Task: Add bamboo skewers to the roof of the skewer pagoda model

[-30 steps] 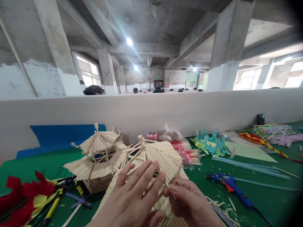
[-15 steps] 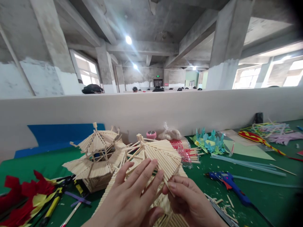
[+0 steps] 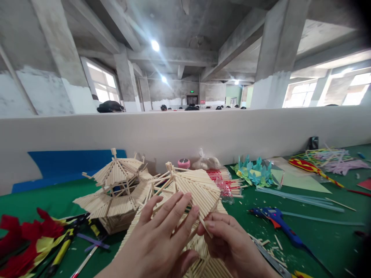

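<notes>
A pavilion model built of thin wooden sticks (image 3: 199, 185) is in front of me, its sloped roof panel raised over a wider tier of sticks. My left hand (image 3: 162, 235) lies over the near side of that roof, fingers stretched and apart, fingertips touching the sticks. At the roof's lower right corner, my right hand (image 3: 228, 241) pinches a short wooden stick (image 3: 206, 228) between thumb and forefinger. Its other fingers are partly hidden beneath. A second stick pavilion (image 3: 116, 193), with two roof tiers, stands just left.
On the green table, a blue glue gun (image 3: 278, 224) lies at right beside stick offcuts and scissors (image 3: 269, 256). Bagged sticks (image 3: 226, 183) and a teal paper flower (image 3: 253, 172) sit behind. Red cloth petals (image 3: 29, 239) and yellow-handled pliers (image 3: 63, 247) are left. A white partition (image 3: 185, 135) rises behind.
The view has shifted slightly, so the table items appear a little farther left. Both hands keep nearly the same pose on the roof, and the right-hand pinch remains at its corner.
</notes>
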`<act>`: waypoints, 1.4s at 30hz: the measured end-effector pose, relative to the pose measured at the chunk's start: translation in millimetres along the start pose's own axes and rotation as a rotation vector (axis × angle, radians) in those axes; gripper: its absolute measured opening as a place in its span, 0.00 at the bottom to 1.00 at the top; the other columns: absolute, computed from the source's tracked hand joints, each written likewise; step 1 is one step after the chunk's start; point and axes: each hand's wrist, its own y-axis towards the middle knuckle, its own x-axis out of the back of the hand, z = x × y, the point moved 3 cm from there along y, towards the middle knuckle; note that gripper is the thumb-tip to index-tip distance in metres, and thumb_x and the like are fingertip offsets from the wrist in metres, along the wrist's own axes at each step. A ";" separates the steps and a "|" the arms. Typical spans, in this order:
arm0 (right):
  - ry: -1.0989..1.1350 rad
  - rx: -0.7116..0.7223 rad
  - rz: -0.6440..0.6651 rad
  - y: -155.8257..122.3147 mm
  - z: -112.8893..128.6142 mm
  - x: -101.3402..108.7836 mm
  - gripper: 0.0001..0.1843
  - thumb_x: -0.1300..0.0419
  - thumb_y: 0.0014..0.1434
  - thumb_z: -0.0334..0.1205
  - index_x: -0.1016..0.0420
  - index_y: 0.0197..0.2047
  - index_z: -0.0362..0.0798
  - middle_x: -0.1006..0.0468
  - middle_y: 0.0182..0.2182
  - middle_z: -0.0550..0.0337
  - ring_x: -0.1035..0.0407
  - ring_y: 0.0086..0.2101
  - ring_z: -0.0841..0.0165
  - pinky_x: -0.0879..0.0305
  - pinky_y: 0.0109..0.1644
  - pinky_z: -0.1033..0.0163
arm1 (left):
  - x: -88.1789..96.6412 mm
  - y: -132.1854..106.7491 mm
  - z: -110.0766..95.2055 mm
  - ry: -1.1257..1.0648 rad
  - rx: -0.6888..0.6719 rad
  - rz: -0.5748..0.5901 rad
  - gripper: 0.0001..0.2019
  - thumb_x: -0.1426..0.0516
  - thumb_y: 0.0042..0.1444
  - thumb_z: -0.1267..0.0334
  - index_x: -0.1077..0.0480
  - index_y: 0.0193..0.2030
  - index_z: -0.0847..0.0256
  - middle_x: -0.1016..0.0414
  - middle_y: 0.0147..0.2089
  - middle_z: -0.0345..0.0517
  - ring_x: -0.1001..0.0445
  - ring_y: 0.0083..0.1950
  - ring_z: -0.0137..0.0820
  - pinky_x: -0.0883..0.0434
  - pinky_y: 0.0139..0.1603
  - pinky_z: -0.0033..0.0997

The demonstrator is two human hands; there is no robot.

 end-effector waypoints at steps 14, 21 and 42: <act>-0.001 -0.003 -0.050 -1.1 3.9 -3.9 0.11 0.40 0.41 0.44 0.29 0.19 0.44 0.48 0.11 0.73 0.58 0.16 0.79 0.65 0.21 0.67 | 0.6 1.4 0.8 -0.049 0.018 -0.027 0.18 0.50 0.55 0.51 0.34 0.50 0.52 0.30 0.54 0.44 0.38 0.57 0.35 0.56 0.61 0.37; -0.020 0.011 -0.061 -4.1 3.3 -4.0 0.11 0.41 0.42 0.43 0.29 0.19 0.43 0.49 0.12 0.73 0.58 0.16 0.78 0.65 0.22 0.66 | 2.4 -1.5 -1.2 -0.039 0.020 -0.004 0.17 0.53 0.57 0.57 0.34 0.50 0.53 0.31 0.55 0.45 0.40 0.58 0.36 0.57 0.61 0.41; -0.005 0.068 -0.019 0.4 -2.5 -4.2 0.12 0.39 0.44 0.45 0.29 0.20 0.44 0.47 0.10 0.74 0.58 0.14 0.79 0.64 0.20 0.67 | 1.2 0.1 -1.1 -0.021 0.016 -0.002 0.17 0.53 0.56 0.59 0.35 0.51 0.53 0.32 0.55 0.45 0.42 0.59 0.36 0.57 0.60 0.41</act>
